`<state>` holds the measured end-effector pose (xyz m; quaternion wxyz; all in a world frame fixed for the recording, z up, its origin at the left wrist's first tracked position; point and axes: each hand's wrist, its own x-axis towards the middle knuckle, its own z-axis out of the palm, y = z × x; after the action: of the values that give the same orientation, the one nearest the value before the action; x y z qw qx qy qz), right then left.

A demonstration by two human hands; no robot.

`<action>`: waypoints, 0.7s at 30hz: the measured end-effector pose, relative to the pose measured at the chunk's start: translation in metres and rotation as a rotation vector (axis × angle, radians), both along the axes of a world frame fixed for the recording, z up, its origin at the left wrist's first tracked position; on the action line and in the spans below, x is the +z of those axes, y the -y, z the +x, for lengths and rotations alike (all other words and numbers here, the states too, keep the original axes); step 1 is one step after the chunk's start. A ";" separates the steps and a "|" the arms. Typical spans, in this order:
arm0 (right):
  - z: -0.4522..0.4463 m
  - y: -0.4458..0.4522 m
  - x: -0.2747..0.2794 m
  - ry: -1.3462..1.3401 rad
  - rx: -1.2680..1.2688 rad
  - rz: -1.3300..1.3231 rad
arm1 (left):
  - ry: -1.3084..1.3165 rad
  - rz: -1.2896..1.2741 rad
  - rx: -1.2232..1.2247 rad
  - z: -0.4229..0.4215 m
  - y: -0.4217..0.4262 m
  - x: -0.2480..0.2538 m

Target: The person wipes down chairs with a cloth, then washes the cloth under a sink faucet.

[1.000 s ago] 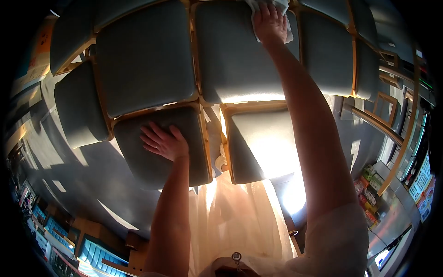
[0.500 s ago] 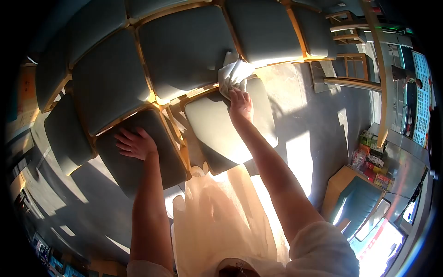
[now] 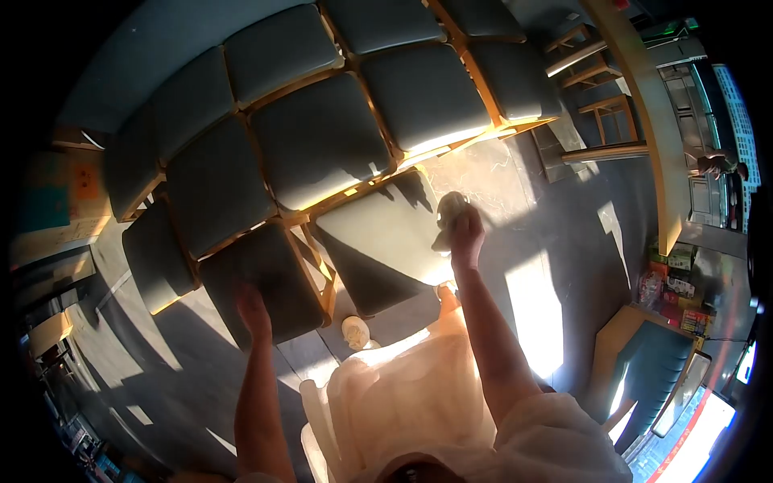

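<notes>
My right hand is closed around a bunched whitish cloth, at the right edge of a grey cushioned chair seat that is half in sunlight. My left hand is by a dark chair seat to the left, nearest its front part. Its fingers are dim and somewhat blurred but look stretched out, with nothing in them. Whether that hand presses on the cushion cannot be made out.
Rows of joined grey seats with wooden frames stand ahead. A wooden counter edge and stools are at the right. Colourful boxes and a teal-padded chair lie lower right. My shoe is on the floor.
My right hand has drawn the cloth from the seat's back edge to its right side, bunching it up. My left hand has slid back toward me. The view has shifted.
</notes>
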<state>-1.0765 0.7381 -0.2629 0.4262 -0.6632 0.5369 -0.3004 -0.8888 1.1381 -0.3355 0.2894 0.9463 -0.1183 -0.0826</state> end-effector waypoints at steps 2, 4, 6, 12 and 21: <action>0.048 0.031 0.002 -0.065 0.167 -0.125 | -0.006 -0.052 0.008 -0.012 0.041 0.009; 0.096 0.063 -0.011 -0.416 0.431 -0.475 | -0.016 -0.083 0.028 -0.024 0.084 0.011; 0.139 0.092 -0.061 -0.680 0.594 -0.408 | -0.048 -0.173 0.016 -0.029 0.134 0.007; 0.183 0.175 -0.146 -0.405 0.844 -0.778 | 0.082 -0.141 0.031 -0.024 0.306 -0.012; 0.113 0.331 -0.161 -0.407 0.359 -0.355 | 0.185 0.460 0.194 0.089 0.385 -0.069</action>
<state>-0.9636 0.4069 -0.4237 0.2340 -0.8576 0.4250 -0.1707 -0.7994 0.7529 -0.4048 0.0613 0.9976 -0.0313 0.0077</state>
